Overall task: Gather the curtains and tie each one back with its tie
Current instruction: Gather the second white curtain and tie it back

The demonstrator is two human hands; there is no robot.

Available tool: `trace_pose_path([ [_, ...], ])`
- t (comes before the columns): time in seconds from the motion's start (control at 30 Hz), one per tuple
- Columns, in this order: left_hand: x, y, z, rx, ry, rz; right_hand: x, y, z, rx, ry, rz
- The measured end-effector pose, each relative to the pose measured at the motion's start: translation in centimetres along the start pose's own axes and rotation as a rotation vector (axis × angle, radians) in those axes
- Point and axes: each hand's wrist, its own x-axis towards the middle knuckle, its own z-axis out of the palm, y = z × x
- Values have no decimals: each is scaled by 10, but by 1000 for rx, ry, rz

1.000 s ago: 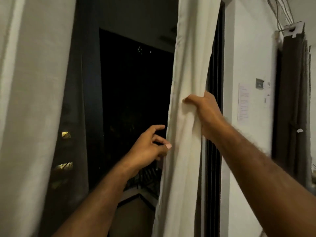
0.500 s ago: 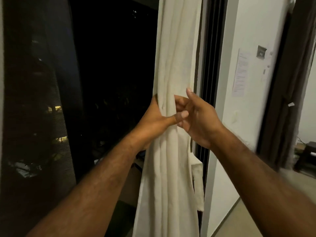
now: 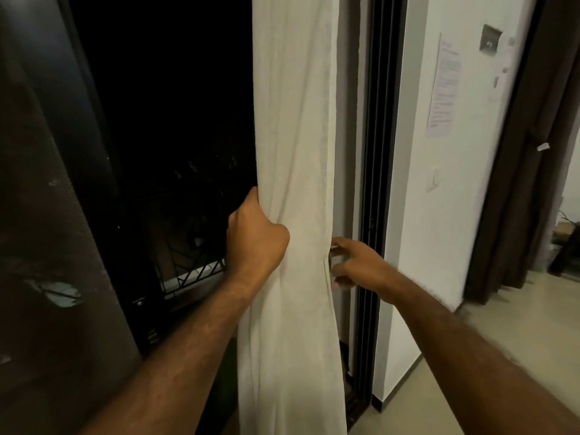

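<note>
Curtain: a white curtain [image 3: 295,183] hangs bunched into a narrow column of long vertical folds. It runs from the top edge of the view down to the bottom, and stands between the dark glass on the left and the door frame on the right.
Left hand: the left hand [image 3: 255,237] grips the curtain's left edge at about mid-height. Its fingers are curled round the fabric and out of sight behind it, with the knuckles and back of the hand toward the camera.
Right hand: the right hand [image 3: 357,265] is at the curtain's right edge, a little lower than the left. Its fingers are spread and fairly straight, the tips meeting the fabric where it puckers slightly. It is loose rather than clenched, and slightly blurred.
Arms: both bare forearms come up from the bottom of the view, one on each side of the curtain.
Door frame: dark vertical sliding-door tracks [image 3: 373,152] stand just right of the curtain, partly behind its edge.
Glass: a black night view fills the pane [image 3: 175,105] — a metal railing [image 3: 194,274] shows low down, just left of the left wrist.
Screen: a grey mesh panel [image 3: 40,215] covers the far left.
Wall: a white wall [image 3: 417,199] right of the tracks carries a printed paper sheet [image 3: 444,86] and a small switch plate [image 3: 490,39] above it.
Far right: a dark brown curtain [image 3: 527,183] hangs well apart from the white one — pale floor [image 3: 470,356] lies below it.
</note>
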Motion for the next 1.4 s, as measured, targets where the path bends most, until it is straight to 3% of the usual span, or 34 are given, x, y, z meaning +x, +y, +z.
trace_pose_path([
  [0.13, -18, -13, 11, 5, 20, -110, 5, 9, 8, -13, -112, -25],
  [0.33, -28, -14, 12, -42, 3, -185, 11, 18, 11, 24, 18, -43],
  [0.5, -31, -8, 6, -127, -72, -239, 23, 16, 17, 667, 137, 95],
  [0.63, -35, -4, -1, -211, -268, -316, 31, -4, 35, 807, 18, 90],
  [0.7, -34, -4, -4, -146, -347, -303, 30, -17, 49, 911, -120, 107],
  [0.83, -28, -20, -14, 410, -298, -41, 28, -31, 70, 1129, -316, 69],
  [0.93, -25, -35, -29, 230, -359, -214, 29, -33, 76, 1178, -321, 56],
  [1.1, -23, -48, -42, 212, -409, -280, 19, -36, 82, 1115, -192, 44],
  [1.23, -12, -48, -47, 312, -392, -311, 2, -25, 90, 838, 86, -58],
  [1.33, -6, -44, -46, 259, -407, -359, -25, -2, 99, 485, 338, -375],
  [1.4, -6, -42, -44, 199, -404, -405, -40, 22, 110, 151, 384, -662],
])
